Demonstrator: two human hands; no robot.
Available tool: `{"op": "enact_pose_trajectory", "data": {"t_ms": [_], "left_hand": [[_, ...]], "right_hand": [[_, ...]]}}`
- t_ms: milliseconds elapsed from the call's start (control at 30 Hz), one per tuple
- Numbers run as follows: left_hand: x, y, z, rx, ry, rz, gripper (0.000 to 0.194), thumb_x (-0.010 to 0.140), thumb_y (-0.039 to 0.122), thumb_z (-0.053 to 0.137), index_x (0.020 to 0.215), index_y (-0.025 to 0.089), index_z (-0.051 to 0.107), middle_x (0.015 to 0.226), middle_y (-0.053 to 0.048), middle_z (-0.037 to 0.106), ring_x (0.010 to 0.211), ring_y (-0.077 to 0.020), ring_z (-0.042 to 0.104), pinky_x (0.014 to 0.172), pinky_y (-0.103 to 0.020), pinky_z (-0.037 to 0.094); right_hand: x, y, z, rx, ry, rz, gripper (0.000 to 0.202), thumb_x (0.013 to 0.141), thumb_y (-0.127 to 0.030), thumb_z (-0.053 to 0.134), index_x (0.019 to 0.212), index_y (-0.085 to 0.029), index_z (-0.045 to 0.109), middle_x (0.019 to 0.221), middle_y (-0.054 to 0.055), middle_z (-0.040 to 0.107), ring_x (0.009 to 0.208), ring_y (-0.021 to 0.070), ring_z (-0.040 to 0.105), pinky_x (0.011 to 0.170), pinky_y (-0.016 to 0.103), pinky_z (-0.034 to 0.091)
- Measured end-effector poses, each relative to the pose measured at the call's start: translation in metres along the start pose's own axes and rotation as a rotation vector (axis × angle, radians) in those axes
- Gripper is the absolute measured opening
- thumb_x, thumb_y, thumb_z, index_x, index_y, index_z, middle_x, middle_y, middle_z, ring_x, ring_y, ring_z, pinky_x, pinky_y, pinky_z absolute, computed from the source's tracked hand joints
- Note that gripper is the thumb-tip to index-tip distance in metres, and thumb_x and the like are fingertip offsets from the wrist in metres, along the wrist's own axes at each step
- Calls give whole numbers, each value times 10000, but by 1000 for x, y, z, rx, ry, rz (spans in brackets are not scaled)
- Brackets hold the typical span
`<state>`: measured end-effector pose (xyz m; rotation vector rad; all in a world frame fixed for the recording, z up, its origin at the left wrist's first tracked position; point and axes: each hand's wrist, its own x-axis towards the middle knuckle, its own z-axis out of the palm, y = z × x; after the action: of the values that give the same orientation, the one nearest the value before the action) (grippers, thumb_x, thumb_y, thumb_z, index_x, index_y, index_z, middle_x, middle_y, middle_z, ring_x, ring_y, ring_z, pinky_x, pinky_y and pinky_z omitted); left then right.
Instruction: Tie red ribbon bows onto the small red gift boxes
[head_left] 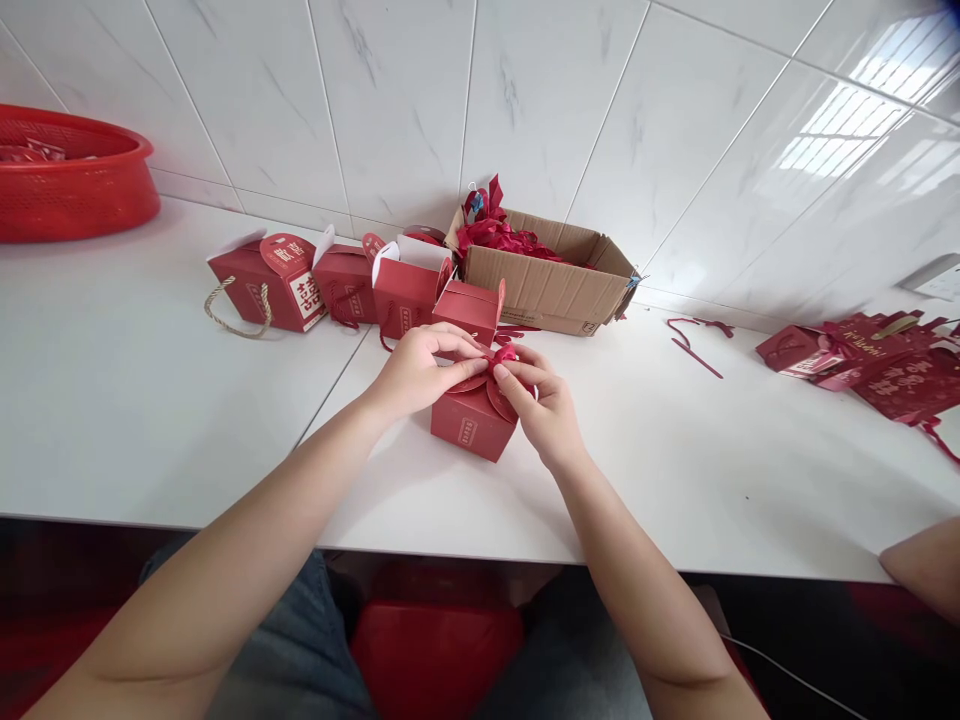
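A red gift box [471, 428] with rounded top flaps stands on the white table in front of me. On its top sits a dark pink ribbon bow [504, 354]. My left hand [435, 365] reaches in from the left, thumb and fingers pinched at the ribbon. From the right, my right hand [538, 400] pinches the bow too, its thumb pressed near the knot. Both hands rest close to the box top and partly cover the flaps. Just behind, another red box [469, 308] stands near my fingers.
Several red boxes, one a box with a rope handle [262, 285], line the back left. A cardboard box [540, 285] holds red ribbons. Loose ribbon [694, 345] and red gift bags [885, 365] lie right. A red basket [75, 190] stands far left; another person's arm [926, 570] shows right.
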<state>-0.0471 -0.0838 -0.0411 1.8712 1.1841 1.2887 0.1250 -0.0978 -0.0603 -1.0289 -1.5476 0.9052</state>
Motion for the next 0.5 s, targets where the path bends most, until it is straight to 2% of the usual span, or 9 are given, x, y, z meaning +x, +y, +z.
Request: {"op": "enact_pose_trajectory", "data": {"t_ms": [133, 233, 333, 433, 500], "left_hand": [[0, 0, 0, -12, -9, -3, 107, 750, 317, 731, 748, 218, 769, 936, -57, 724, 889, -211, 664, 895, -379, 516], [1, 2, -1, -37, -21, -36, 142, 745, 342, 726, 749, 203, 757, 940, -65, 725, 897, -223, 661, 883, -383, 518], [0, 5, -3, -72, -58, -84, 161, 741, 350, 718, 746, 191, 741, 946, -67, 717, 903, -229, 659, 879, -386, 511], [0, 7, -3, -98, -77, -107, 153, 737, 339, 711, 749, 187, 730, 945, -61, 709, 901, -225, 656, 877, -383, 502], [0, 7, -2, -101, -68, -108, 147, 736, 330, 706, 749, 185, 724, 936, -62, 709, 894, -222, 653, 862, -377, 502]], "right_hand": [[3, 0, -5, -76, -21, -82, 199, 854, -403, 602, 813, -242, 713, 1216, 74, 633, 1221, 245, 553, 1047, 433, 418], [6, 1, -10, -158, -21, -181, 172, 886, -344, 542, 779, -225, 606, 1186, 77, 658, 1219, 245, 561, 1044, 459, 399], [8, 5, -14, -203, -62, -247, 44, 885, -253, 497, 919, -239, 522, 1218, 81, 646, 1207, 225, 573, 1023, 458, 403], [10, 8, -15, -240, -106, -296, 228, 862, -199, 493, 1083, -251, 473, 1156, 80, 664, 1093, 202, 632, 966, 434, 438], [11, 8, -16, -275, -90, -326, 269, 845, -193, 511, 1105, -247, 469, 1072, 68, 682, 1016, 198, 654, 928, 421, 457]]}}
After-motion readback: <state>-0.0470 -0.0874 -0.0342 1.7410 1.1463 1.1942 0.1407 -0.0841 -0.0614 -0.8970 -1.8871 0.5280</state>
